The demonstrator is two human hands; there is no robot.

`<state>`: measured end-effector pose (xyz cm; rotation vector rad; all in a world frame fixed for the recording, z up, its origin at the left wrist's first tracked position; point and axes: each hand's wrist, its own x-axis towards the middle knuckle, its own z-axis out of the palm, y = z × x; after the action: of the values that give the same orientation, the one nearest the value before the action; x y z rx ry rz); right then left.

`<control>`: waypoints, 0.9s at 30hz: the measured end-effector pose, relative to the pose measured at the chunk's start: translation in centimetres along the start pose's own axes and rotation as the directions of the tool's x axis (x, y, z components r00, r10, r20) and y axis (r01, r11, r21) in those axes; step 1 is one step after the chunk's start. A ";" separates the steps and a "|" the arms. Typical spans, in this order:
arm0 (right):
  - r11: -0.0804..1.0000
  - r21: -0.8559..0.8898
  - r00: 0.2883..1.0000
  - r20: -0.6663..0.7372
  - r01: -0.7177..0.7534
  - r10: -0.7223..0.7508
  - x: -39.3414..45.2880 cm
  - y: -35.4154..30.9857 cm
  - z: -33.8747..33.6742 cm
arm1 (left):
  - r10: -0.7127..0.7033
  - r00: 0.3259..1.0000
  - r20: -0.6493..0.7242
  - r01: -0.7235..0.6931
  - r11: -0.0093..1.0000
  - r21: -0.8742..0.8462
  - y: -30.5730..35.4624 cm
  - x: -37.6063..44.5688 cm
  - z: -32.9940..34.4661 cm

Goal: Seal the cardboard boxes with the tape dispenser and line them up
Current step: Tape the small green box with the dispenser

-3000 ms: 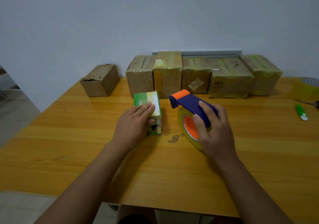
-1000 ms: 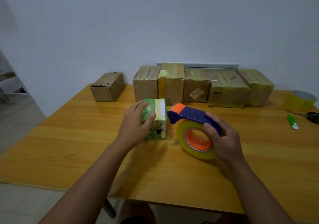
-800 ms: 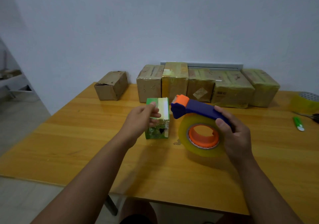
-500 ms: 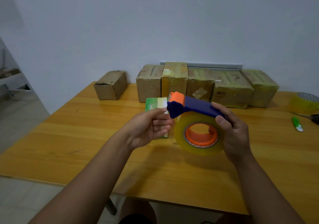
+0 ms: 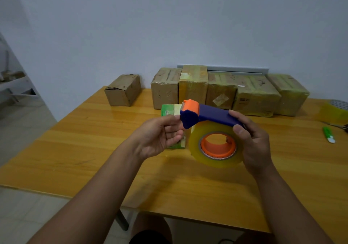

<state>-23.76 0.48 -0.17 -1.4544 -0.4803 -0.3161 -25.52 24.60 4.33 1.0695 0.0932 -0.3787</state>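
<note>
While the right hand (image 5: 252, 142) grips the tape dispenser (image 5: 209, 131), the left hand (image 5: 158, 136), at its 9 o'clock, pinches near the front, tape end unclear

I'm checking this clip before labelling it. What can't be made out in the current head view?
- Small green box: mostly hidden behind the left hand and the tape dispenser; its seal state is unreadable.
- Tape end: the left hand's fingertips sit at the dispenser's head, but whether they pinch the tape cannot be told.
- Spare tape roll and scissors: cut off by the right edge.
- Print on the green box: too small.
</note>
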 end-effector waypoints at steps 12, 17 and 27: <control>0.989 -0.142 0.986 0.159 -0.036 0.058 0.6 -0.5 -0.5 | 0.144 0.978 -0.151 -0.090 0.944 0.318 1.5 0.1 -0.8; 0.980 -0.197 0.957 0.278 -0.026 0.082 1.7 -1.3 -0.9 | 0.193 0.963 -0.190 -0.086 0.883 0.461 2.8 0.3 -1.3; 0.959 -0.274 0.925 0.343 -0.069 0.165 2.3 -0.8 -3.4 | 0.221 0.930 -0.294 -0.037 0.851 0.524 4.0 1.3 -3.6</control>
<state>-21.80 -2.79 1.52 -1.8007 -0.6638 -0.0073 -22.53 29.08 5.64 1.6604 0.2413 -0.0798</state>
